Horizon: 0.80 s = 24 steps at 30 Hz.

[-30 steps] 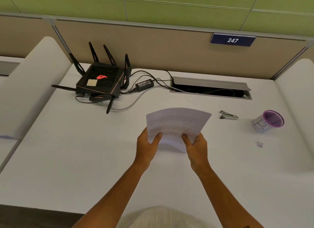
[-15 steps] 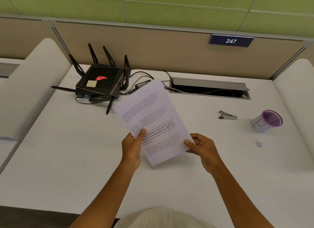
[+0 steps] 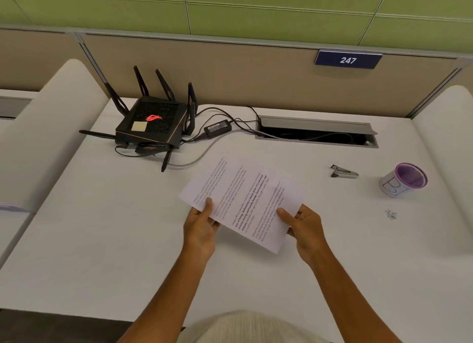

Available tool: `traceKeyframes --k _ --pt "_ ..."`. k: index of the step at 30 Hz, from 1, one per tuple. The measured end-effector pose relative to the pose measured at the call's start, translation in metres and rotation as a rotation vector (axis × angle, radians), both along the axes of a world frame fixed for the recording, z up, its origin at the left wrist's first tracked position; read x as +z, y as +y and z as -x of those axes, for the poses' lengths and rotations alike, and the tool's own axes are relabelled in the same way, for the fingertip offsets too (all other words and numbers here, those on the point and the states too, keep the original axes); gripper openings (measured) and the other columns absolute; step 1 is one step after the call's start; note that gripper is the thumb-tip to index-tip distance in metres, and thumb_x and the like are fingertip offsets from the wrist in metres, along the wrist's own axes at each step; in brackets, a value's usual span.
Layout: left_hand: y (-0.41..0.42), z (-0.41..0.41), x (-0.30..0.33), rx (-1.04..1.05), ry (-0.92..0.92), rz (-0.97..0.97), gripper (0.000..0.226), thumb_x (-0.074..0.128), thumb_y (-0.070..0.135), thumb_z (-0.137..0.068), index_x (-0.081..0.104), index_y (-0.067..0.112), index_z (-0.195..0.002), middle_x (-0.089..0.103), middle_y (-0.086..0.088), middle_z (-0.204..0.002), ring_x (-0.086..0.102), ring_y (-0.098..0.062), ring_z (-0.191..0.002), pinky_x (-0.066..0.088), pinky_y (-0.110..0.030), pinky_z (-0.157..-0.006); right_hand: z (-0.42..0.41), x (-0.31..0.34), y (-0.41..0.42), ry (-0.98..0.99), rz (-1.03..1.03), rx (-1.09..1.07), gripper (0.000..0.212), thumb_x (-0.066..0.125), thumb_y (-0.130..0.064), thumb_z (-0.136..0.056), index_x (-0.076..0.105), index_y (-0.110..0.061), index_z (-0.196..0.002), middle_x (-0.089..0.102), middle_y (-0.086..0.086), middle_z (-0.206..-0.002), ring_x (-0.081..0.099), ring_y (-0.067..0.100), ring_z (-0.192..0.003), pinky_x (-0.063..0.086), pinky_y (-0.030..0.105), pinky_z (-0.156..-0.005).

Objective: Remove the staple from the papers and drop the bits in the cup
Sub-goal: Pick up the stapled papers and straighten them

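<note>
Holding the papers off the worktop with both hands, left hand pinching the near-left edge, right hand closed on the near-right corner, sheet's long axis running near-right to far-left; I can't make out the staple on it. Staple remover lies well right and beyond the right hand, cup further right again, so my call is the right hand goes for it. Bare worktop between, nothing in the way; router sits far left
</note>
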<state>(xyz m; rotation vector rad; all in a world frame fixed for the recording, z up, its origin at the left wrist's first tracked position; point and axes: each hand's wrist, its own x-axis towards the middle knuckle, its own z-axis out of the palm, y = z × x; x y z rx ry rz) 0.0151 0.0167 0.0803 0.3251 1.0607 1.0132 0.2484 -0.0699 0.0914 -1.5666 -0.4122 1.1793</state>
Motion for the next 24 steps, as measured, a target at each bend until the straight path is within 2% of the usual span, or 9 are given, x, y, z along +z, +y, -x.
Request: traceKeyframes --k 2,4,7,9,12,15,18,21,24 --pt "0.015 0.021 -0.003 0.024 -0.035 0.041 0.044 0.067 0.027 -0.099 0.061 0.016 -0.141 0.072 -0.012 -0.134 0.07 -0.029 -0.122 0.06 -0.045 -0.095 -0.015 0.002 0.0 -0.034 0.031 0.043 0.032 0.078 -0.009 -0.09 0.072 -0.012 -0.121 0.08 0.006 -0.115 0.078 0.026 -0.102 0.063 0.048 -0.087" --pt "0.026 0.039 -0.001 -0.048 -0.011 0.063 0.044 0.069 0.031 -0.097 0.064 0.018 -0.139 0.074 -0.012 -0.13 0.071 -0.03 -0.119 0.06 -0.045 -0.093 -0.026 0.005 0.0 -0.056 0.058 0.077 0.031 0.078 -0.008 -0.09 0.072 -0.011 -0.121 0.08 0.008 -0.114 0.078 0.027 -0.101 0.063 0.046 -0.085" --pt "0.037 0.053 0.004 -0.304 0.174 0.027 0.044 0.073 0.039 -0.092 0.07 0.019 -0.131 0.076 -0.011 -0.124 0.069 -0.032 -0.119 0.06 -0.046 -0.093 -0.037 0.011 0.001 -0.1 0.074 0.124 0.029 0.077 -0.007 -0.091 0.072 -0.015 -0.119 0.081 0.003 -0.109 0.079 0.024 -0.097 0.063 0.042 -0.081" --pt "0.043 0.053 0.01 -0.458 0.306 -0.005 0.043 0.074 0.042 -0.091 0.072 0.02 -0.128 0.078 -0.01 -0.12 0.071 -0.033 -0.115 0.06 -0.047 -0.094 -0.041 0.014 0.003 -0.129 0.101 0.178 0.028 0.077 -0.009 -0.091 0.072 -0.018 -0.117 0.082 0.0 -0.108 0.079 0.023 -0.096 0.064 0.045 -0.084" --pt "0.05 0.049 0.017 -0.591 0.394 -0.022 0.033 0.075 0.035 -0.094 0.074 0.018 -0.122 0.08 -0.009 -0.116 0.075 -0.031 -0.107 0.06 -0.045 -0.091 -0.045 0.016 0.006 -0.144 0.158 0.226 0.026 0.079 -0.01 -0.09 0.071 -0.021 -0.113 0.082 -0.001 -0.107 0.079 0.023 -0.095 0.064 0.047 -0.084" --pt "0.053 0.041 0.014 -0.619 0.53 -0.074 0.027 0.081 0.023 -0.09 0.077 0.017 -0.115 0.08 -0.009 -0.115 0.078 -0.029 -0.101 0.062 -0.048 -0.092 -0.046 0.018 0.008 -0.164 0.207 0.222 0.025 0.079 -0.008 -0.09 0.07 -0.02 -0.11 0.08 0.001 -0.105 0.078 0.024 -0.094 0.064 0.041 -0.074" --pt "0.05 0.03 0.012 -0.577 0.651 -0.103 0.02 0.082 0.019 -0.089 0.077 0.019 -0.108 0.08 -0.005 -0.109 0.078 -0.026 -0.092 0.064 -0.041 -0.079 -0.045 0.02 0.01 -0.178 0.262 0.211 0.025 0.079 -0.005 -0.089 0.068 -0.02 -0.104 0.077 0.001 -0.101 0.076 0.022 -0.088 0.06 0.033 -0.062" --pt "0.044 0.023 0.013 -0.612 0.715 -0.144 0.023 0.081 0.017 -0.09 0.075 0.016 -0.113 0.078 -0.005 -0.106 0.076 -0.023 -0.089 0.06 -0.032 -0.068 -0.047 0.018 0.01 -0.17 0.33 0.217 0.025 0.079 -0.001 -0.088 0.067 -0.015 -0.104 0.076 0.006 -0.102 0.074 0.024 -0.086 0.058 0.032 -0.06" --pt "0.042 0.02 0.014 -0.605 0.726 -0.148 0.026 0.08 0.018 -0.091 0.074 0.014 -0.116 0.077 -0.005 -0.106 0.075 -0.021 -0.087 0.058 -0.03 -0.066 -0.046 0.018 0.008 -0.188 0.331 0.211 0.025 0.079 -0.002 -0.088 0.068 -0.014 -0.107 0.075 0.007 -0.104 0.074 0.022 -0.084 0.057 0.031 -0.06"
